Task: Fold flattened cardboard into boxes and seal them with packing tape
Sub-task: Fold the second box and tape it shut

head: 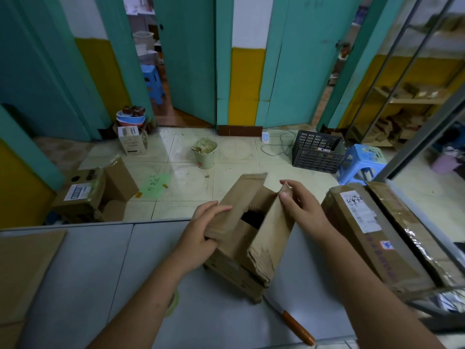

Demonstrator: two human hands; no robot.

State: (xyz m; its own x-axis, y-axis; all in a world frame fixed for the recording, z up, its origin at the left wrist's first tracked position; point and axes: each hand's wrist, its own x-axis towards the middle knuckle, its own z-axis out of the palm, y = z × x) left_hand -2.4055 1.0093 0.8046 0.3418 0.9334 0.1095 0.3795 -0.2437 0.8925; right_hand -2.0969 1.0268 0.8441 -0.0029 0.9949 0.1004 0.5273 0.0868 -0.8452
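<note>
One worn brown cardboard box (234, 270) is popped up on the middle of the grey table (100, 273), top not closed yet. Left hand (198, 238) grips the left flap (241, 195), right hand (302, 205) pinches the right flap (274, 230) at its far end; folding shut and taping look left to do.

A green sheet (154, 184) on the floor (226, 152) has black hand-written Chinese signs, too wobbly to read. The big box (352, 238) on the right has a white label (352, 200) with black scribbles and some blurry blue print (380, 258). A brown box (83, 206) on the floor has a white sticker (77, 192), too small to read.
</note>
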